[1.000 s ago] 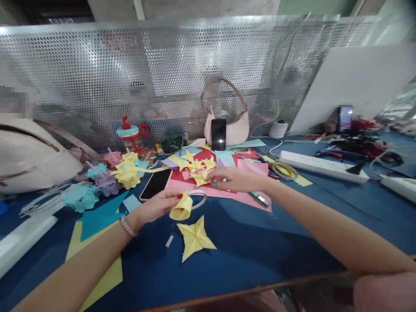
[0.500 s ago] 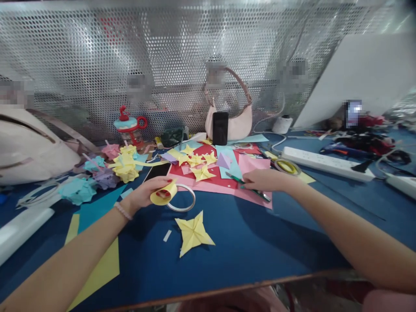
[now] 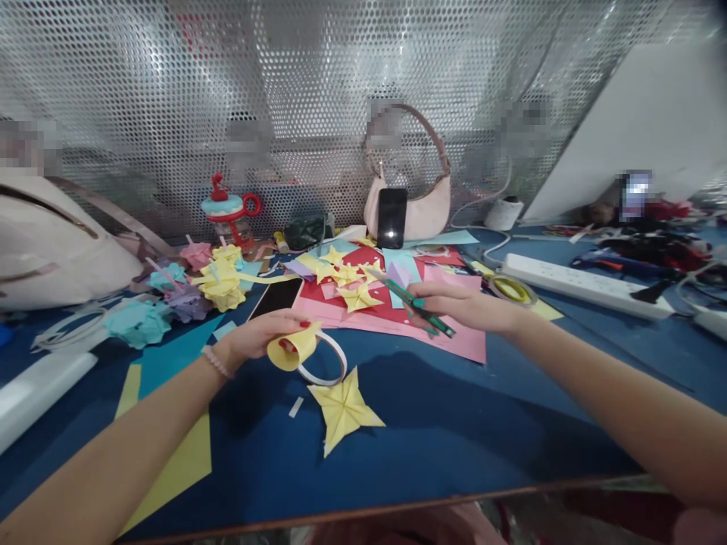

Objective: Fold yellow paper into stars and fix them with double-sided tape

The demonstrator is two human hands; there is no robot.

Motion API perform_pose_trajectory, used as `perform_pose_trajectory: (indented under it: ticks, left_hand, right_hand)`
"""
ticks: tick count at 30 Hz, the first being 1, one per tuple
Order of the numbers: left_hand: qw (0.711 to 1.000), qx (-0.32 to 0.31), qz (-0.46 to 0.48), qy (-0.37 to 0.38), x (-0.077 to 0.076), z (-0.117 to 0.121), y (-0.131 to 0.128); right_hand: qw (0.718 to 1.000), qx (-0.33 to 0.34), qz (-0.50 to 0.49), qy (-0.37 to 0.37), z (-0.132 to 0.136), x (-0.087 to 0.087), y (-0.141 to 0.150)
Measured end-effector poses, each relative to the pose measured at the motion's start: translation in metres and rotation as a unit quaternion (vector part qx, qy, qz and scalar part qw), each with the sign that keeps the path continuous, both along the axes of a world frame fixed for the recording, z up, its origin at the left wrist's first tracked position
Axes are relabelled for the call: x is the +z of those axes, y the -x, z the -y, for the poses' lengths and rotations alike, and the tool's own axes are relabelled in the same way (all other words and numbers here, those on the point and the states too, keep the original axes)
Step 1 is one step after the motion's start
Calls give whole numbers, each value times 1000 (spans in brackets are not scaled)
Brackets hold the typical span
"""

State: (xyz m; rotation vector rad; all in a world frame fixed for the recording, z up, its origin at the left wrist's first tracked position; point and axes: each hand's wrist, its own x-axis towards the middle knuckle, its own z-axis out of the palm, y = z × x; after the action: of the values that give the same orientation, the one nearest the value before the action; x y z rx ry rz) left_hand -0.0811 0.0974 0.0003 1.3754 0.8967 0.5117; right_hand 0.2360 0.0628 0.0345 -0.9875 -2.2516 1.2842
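Note:
My left hand (image 3: 264, 333) is closed round a rolled piece of yellow paper (image 3: 292, 348), which curls into a short tube. Right beside that tube is a white tape ring (image 3: 323, 359); whether my fingers also grip it I cannot tell. A folded yellow paper star (image 3: 346, 409) with pointed corners lies just in front, near a small white strip (image 3: 296, 407). My right hand (image 3: 454, 303) grips a green utility knife (image 3: 417, 303), its pale tip pointing up and left above red and pink paper (image 3: 454, 344). Smaller yellow paper stars (image 3: 357, 297) lie behind the knife.
Folded paper balls (image 3: 139, 322) in several colours sit at left, near yellow and teal sheets (image 3: 176, 462). Behind are a red-handled cup (image 3: 227, 219), a phone (image 3: 391, 218) against a pink handbag (image 3: 432, 204), tape rolls (image 3: 511, 290) and a power strip (image 3: 585, 286).
My right hand has lifted the utility knife from the pink paper and moved slightly up and left with it. The tape ring sits a little lower, closer to the star. The view has shifted slightly.

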Motion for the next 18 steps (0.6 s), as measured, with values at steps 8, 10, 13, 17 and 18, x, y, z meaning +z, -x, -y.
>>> perform_pose_trajectory:
  ticks: [8,10,13,17,18]
  left_hand:
    - [996,-13,8,93,6,9,-8]
    - [995,-30,3,100,9,11,-10]
    - [994,-40,-13,97,13,13,-12]
    - [995,-32,-44,81,18,16,-13]
    - [996,-37,-49,70,18,16,-12]
  right_hand:
    - [944,53,181,-271,-6,4,28]
    - [929,72,193,-307,-9,4,33]
    - [917,113,180,-338,-15,5,37]
    - [904,149,161,-367,-21,7,42]
    - [900,152,161,-377,-22,8,43]
